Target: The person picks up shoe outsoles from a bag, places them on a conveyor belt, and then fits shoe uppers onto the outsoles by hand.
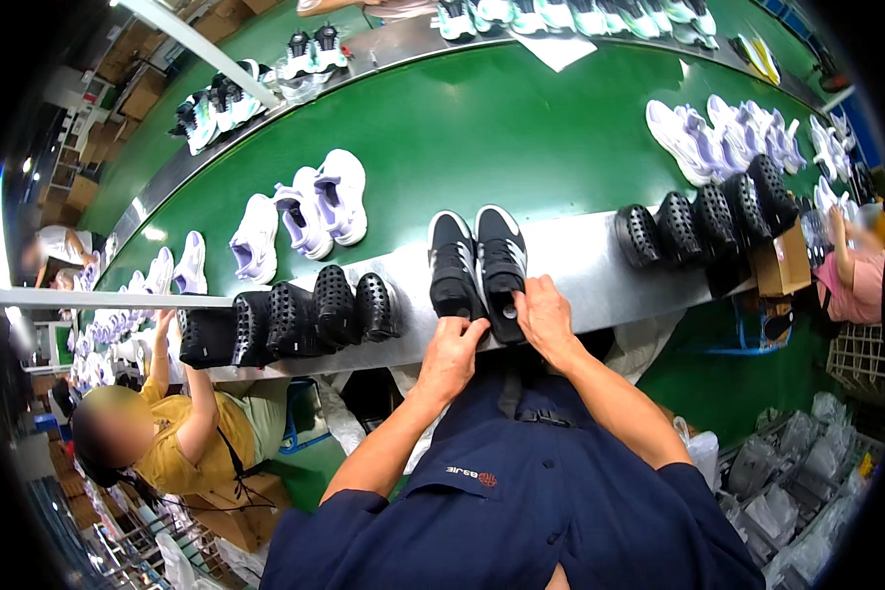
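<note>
A pair of black sneakers with white trim stands side by side on the metal ledge in front of me, toes pointing away. My left hand (449,356) pinches the heel collar of the left sneaker (450,258). At the back of the right sneaker (502,258), my right hand (549,317) grips the heel edge with curled fingers. Pale round spots show inside the heels of the sneakers. Black perforated shoe-shaped pieces stand upright on the ledge to either side, a left group (295,317) and a right group (713,218).
Beyond the metal ledge (580,251) runs a green belt (462,128) carrying white and lilac sneakers (342,197). More shoes line the far rail. At left a person in a yellow shirt (182,442) reaches up toward the ledge. A cardboard box (783,264) stands at right.
</note>
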Tool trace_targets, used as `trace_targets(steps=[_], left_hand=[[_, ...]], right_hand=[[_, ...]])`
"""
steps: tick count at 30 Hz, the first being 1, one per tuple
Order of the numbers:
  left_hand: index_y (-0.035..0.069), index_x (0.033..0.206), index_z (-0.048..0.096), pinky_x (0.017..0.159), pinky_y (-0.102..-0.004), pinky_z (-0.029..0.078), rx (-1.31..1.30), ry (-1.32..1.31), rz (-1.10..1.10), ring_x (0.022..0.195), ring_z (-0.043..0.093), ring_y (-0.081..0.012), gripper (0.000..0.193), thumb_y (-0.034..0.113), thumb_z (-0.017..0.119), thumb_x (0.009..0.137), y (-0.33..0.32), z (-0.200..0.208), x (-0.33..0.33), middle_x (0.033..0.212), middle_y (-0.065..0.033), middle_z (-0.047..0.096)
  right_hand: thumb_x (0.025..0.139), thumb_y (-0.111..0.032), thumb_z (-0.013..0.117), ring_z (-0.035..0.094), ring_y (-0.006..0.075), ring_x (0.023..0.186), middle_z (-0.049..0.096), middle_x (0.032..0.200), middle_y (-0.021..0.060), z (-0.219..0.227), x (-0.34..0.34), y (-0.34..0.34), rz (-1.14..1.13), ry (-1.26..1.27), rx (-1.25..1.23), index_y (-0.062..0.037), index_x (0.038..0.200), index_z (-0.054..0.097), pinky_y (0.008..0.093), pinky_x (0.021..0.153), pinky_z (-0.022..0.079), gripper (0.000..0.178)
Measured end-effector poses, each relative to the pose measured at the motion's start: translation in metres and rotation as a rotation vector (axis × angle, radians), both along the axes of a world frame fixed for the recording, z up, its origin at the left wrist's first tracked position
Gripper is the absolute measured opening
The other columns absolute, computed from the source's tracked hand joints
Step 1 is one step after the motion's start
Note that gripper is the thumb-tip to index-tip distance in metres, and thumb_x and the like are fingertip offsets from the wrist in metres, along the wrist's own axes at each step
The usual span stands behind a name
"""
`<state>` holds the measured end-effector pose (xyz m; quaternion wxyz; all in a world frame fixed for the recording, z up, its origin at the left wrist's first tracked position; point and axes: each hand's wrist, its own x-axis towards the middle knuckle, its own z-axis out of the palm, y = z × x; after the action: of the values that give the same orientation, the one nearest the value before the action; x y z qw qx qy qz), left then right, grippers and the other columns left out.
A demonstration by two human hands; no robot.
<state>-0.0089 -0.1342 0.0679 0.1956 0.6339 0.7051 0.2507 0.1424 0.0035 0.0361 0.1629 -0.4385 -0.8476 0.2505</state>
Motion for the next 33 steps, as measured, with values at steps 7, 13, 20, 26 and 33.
trace_targets(steps=[7,13,20,26,33], left_hand=[[0.014,0.118,0.064,0.076,-0.0470,0.055,-0.386,0.196,-0.050,0.089,0.066,-0.0386,0.048,0.030,0.079,0.075,0.046,0.012,0.020,0.091,-0.0211,0.067],[0.008,0.089,0.068,0.071,-0.0476,0.055,-0.166,0.234,-0.009,0.076,0.068,-0.0356,0.026,0.024,0.079,0.072,0.112,0.009,-0.010,0.076,-0.0180,0.068],[0.014,0.114,0.063,0.083,-0.0488,0.053,-0.244,0.286,0.003,0.097,0.066,-0.0366,0.036,0.030,0.072,0.082,0.217,-0.009,-0.097,0.099,-0.0183,0.069],[0.018,0.135,0.054,0.087,-0.0485,0.041,0.125,0.492,0.092,0.111,0.050,-0.0349,0.068,0.026,0.080,0.073,0.184,0.002,-0.062,0.120,-0.0148,0.053],[-0.002,0.128,0.054,0.106,-0.0519,0.038,0.186,0.123,-0.055,0.123,0.046,-0.0453,0.059,0.024,0.076,0.079,0.147,-0.063,0.025,0.130,-0.0279,0.049]], right_hand=[[0.088,-0.026,0.069,0.064,0.0381,0.081,0.062,0.101,0.0229,0.012,0.009,0.009,-0.021,0.056,-0.146,0.0044,0.111,0.062,0.0459,0.075,0.052,0.038],[0.088,-0.021,0.069,0.066,0.0274,0.077,0.069,0.092,0.0206,0.047,0.058,0.012,-0.248,0.202,-0.446,0.0042,0.107,0.066,0.0371,0.072,0.053,0.032],[0.089,-0.020,0.068,0.067,0.0269,0.077,0.070,0.090,0.0194,0.066,0.078,0.002,-0.275,0.195,-0.376,0.0038,0.106,0.067,0.0365,0.072,0.053,0.029],[0.089,-0.020,0.066,0.066,0.0302,0.083,0.068,0.093,0.0205,0.088,0.079,0.008,-0.307,0.209,-0.418,0.0039,0.108,0.066,0.0373,0.075,0.052,0.030],[0.084,-0.025,0.072,0.067,0.0385,0.091,0.067,0.097,0.0266,0.105,0.049,0.117,-0.254,0.131,-0.147,0.0089,0.107,0.062,0.0424,0.081,0.052,0.042]])
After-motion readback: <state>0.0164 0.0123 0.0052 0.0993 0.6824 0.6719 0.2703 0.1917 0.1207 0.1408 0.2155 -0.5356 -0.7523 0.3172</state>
